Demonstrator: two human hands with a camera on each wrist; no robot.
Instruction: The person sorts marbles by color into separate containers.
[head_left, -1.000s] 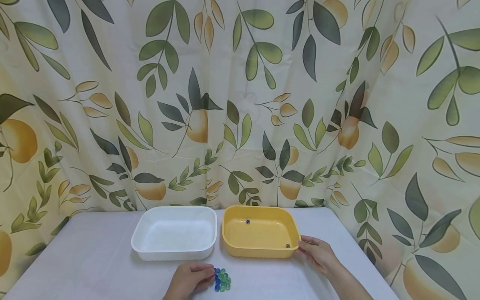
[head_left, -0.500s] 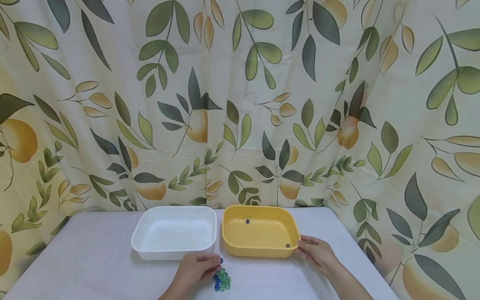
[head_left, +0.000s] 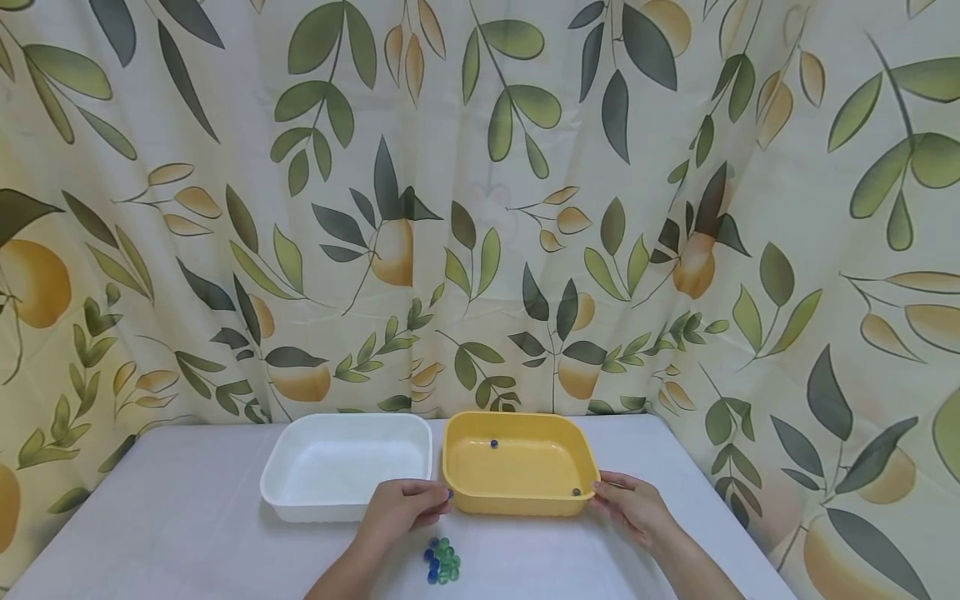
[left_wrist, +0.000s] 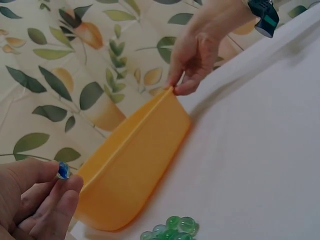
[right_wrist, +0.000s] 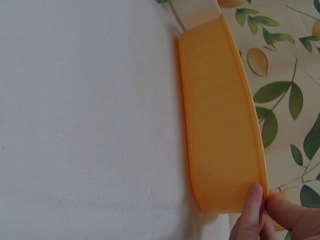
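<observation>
Between thumb and fingertips my left hand pinches a blue glass marble, close to the front left corner of the yellow tub. My right hand grips that tub's rim at its right front corner, thumb on one side and fingers on the other, as the right wrist view shows. Two dark marbles lie inside the tub, one marble toward the back and another marble near the right front. A cluster of green and blue marbles sits on the table below my left hand.
A white tub stands left of the yellow one, with my left hand overlapping its front right corner in the head view. White cloth covers the table. Behind it hangs a leaf-and-fruit patterned curtain.
My left hand has lifted a blue marble from the cluster and moved up and right to the yellow tub's corner. The right hand has kept its grip on the rim.
</observation>
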